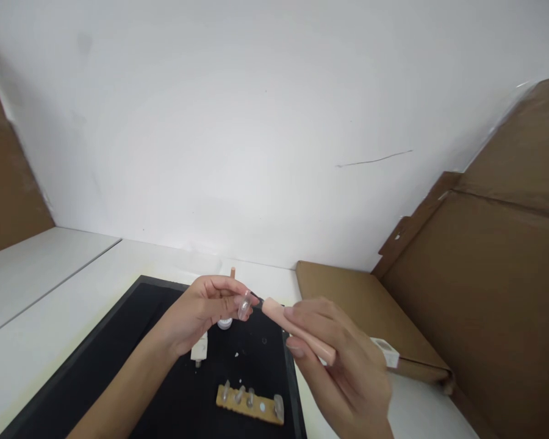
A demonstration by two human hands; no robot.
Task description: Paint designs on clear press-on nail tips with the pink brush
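My left hand (pixel 210 306) pinches a clear false nail tip (pixel 244 306) between thumb and fingers. My right hand (pixel 343 360) is closed round a peach-handled brush (pixel 297 332), whose thin dark end points at the left fingertips, close to the nail tip. Whether the brush touches the nail tip, I cannot tell. Below the hands, a yellow-brown strip (pixel 251 407) lies on the black mat, with several clear nail tips (pixel 238 395) standing on it and a gap near its right end.
The black mat (pixel 260 360) covers the middle of the white table. A white item with a metal end (pixel 199 349) and a small white round pot (pixel 224 324) are by the left hand. A peach stick (pixel 233 272) rises behind it. Cardboard (pixel 348 286) and a white box (pixel 385 352) stand right.
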